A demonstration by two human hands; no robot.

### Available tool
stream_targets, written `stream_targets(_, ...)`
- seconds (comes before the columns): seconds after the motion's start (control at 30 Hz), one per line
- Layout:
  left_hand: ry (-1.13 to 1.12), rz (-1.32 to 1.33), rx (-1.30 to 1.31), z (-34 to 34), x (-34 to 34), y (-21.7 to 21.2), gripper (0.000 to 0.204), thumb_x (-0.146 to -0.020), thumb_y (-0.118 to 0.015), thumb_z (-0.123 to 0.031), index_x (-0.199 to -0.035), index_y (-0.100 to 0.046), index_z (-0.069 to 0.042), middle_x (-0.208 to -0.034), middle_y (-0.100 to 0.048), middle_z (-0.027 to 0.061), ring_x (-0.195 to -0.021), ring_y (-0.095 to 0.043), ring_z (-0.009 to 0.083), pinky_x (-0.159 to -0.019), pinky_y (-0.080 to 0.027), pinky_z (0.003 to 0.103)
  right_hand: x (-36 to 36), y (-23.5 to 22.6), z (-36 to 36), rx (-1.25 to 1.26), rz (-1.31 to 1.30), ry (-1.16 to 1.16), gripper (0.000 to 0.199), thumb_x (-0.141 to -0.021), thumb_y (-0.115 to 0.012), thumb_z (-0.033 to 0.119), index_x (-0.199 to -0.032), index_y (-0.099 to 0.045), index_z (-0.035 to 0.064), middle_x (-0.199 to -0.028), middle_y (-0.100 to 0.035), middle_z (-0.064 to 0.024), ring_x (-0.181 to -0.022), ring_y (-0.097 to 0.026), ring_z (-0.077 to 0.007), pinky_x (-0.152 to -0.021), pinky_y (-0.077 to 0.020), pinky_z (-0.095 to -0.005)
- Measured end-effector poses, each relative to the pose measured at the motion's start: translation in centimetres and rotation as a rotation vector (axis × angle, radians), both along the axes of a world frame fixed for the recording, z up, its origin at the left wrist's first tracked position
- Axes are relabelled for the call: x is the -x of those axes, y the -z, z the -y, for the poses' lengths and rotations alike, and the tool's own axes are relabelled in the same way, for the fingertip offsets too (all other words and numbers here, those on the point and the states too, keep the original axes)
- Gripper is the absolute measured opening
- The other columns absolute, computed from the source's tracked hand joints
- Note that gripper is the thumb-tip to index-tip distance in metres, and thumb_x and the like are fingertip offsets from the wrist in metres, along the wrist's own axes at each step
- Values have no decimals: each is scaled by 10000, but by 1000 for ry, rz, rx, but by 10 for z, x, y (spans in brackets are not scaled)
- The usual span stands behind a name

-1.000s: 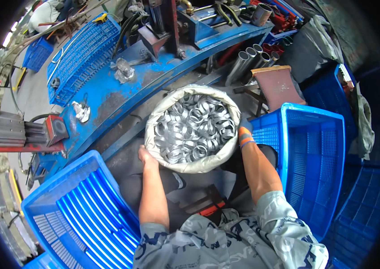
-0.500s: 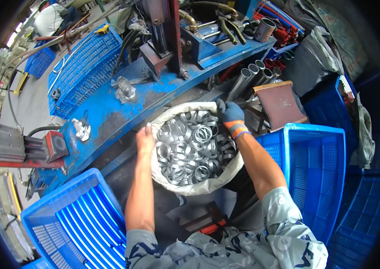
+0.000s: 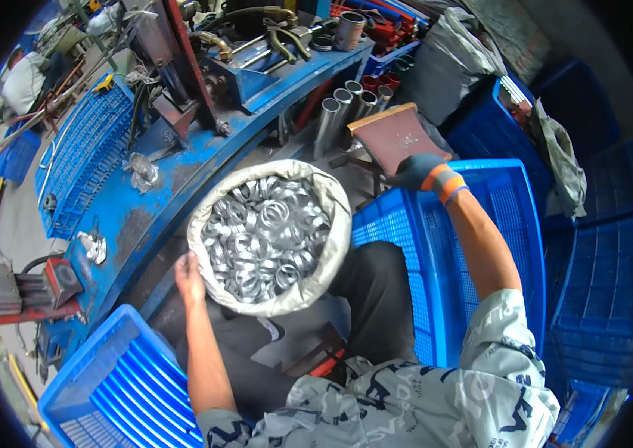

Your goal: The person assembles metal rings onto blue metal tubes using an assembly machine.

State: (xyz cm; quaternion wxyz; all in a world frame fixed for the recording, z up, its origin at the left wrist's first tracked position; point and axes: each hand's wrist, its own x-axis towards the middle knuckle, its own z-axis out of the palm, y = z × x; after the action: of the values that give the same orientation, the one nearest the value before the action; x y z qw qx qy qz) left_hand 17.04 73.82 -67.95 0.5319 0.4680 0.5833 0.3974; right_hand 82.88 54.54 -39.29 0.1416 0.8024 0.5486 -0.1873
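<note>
A white woven sack with a rolled-down rim (image 3: 337, 196) stands in front of me, filled with shiny metal rings (image 3: 268, 231). My bare left hand (image 3: 190, 279) grips the sack's near left side, thumb by the rim and fingers partly hidden against the outside. To the right, my right hand (image 3: 415, 172) wears a dark glove with an orange and grey cuff. It is closed over the far left corner of a deep blue plastic crate (image 3: 422, 246), beside a brown-topped stool (image 3: 398, 140); its fingertips are hidden.
A blue steel bench (image 3: 171, 175) with clamps and pliers (image 3: 286, 46) runs along the far left. Upright metal tubes (image 3: 329, 123) stand behind the sack. Another blue crate (image 3: 118, 358) holding long blue-lit tubes is at lower left. More crates stack at far right.
My right hand has left the sack's rim and moved right to the blue crate's corner. My left hand has slid lower along the sack's side. The view has turned right.
</note>
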Motion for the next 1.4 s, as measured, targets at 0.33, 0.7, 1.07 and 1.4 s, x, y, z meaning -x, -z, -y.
stream_targets(0.33, 124, -26, -9, 112, 9, -29, 900, -1152, -777, -298, -1764, -270, 124, -1746, -485, 364, -1591, -548, 384, -1302, -464, 454, 55, -14, 188, -102, 64, 36, 675, -980, -686, 733, -967, -929, 103, -971, -857, -194, -971, -809, -430, -921, -628, -511)
stream_targets(0.7, -68, -527, -71, 80, -75, 0, 857, -1172, -666, -535, -1685, -459, 120, -1669, -560, 372, -1514, -606, 474, -1281, -463, 500, -148, 263, 57, -999, -521, 1401, 936, -1025, -745, 624, -1640, -617, -69, -1674, -646, -211, -1439, -674, -406, -1191, -544, -478)
stream_targets(1.07, -139, -683, 74, 47, -46, -24, 954, -1163, -535, -720, -1631, -529, 111, -1592, -624, 387, -1496, -608, 522, -1259, -453, 536, -27, 386, -20, -1004, -510, 1833, 627, -858, -832, 338, -1235, -782, -161, -1172, -842, -320, -1068, -844, -421, -961, -639, -480)
stream_targets(1.4, -143, -651, -104, 10, -23, -54, 926, -1090, -698, -687, -1561, -588, 103, -1552, -652, 366, -1436, -649, 523, -1211, -507, 567, 222, 242, 14, -519, -801, 1202, 1133, -923, -760, 857, -1474, -707, -131, -1458, -751, -336, -1290, -758, -359, -1117, -558, -468)
